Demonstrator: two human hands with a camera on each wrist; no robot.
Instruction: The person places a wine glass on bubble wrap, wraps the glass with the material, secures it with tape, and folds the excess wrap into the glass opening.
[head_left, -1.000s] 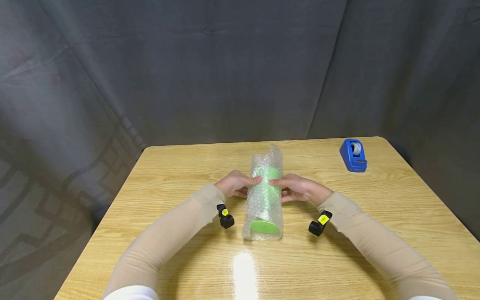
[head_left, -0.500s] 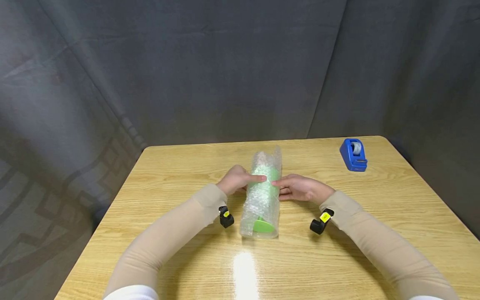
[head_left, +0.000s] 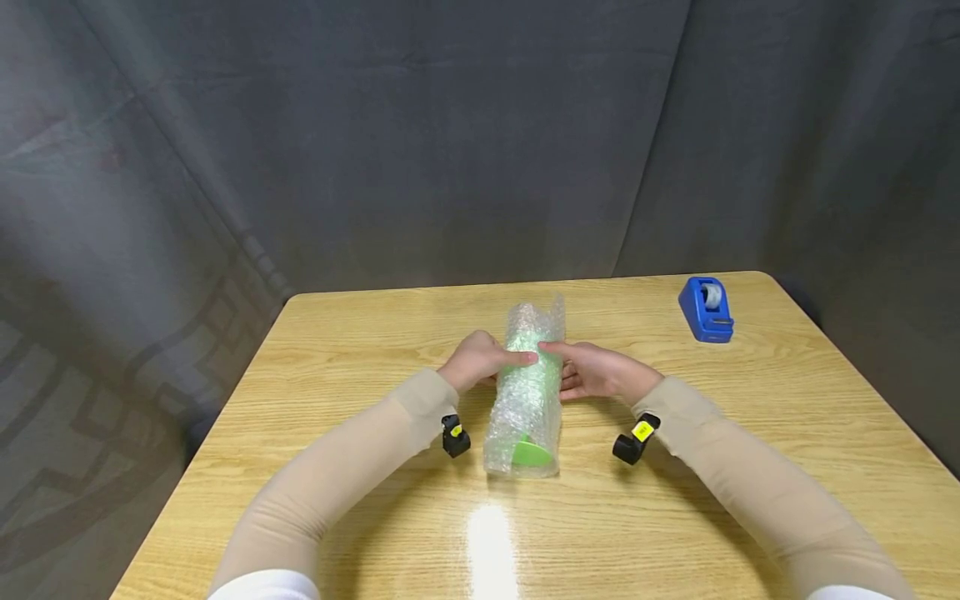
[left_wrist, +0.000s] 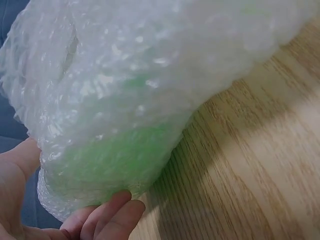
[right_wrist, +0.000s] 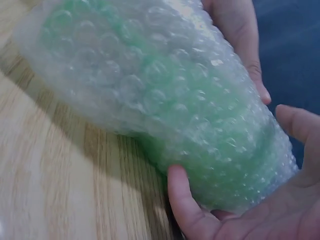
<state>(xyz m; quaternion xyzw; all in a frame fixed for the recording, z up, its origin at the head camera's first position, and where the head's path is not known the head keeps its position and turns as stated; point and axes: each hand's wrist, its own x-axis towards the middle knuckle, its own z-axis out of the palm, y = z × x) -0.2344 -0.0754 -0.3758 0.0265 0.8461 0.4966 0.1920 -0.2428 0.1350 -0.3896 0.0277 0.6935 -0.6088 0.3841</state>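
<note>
1. Head view: fingers (head_left: 573,390) of the left hand (head_left: 474,364) and right hand (head_left: 600,371) grasp a roll of bubble wrap (head_left: 523,408) from either side, thumbs on top. Inside it is a green object (head_left: 532,454), its round end facing the viewer. The roll is over the middle of the wooden surface (head_left: 337,333), which has pale yellow grain, rounded far corners and a bright glare patch near its front edge. A blue tape dispenser (head_left: 706,312) stands near the far right corner. Wrinkled dark gray curtains (head_left: 450,142) enclose the back and sides.

2. Left wrist view: the left fingers curl under the wrap's end, the thumb at its side. Wood grain fills the lower right; dark cloth shows at the left.

3. Right wrist view: the right fingers and thumb cup the wrap. The grained surface, shadowed beside the roll, is at lower left, dark cloth at upper right.
</note>
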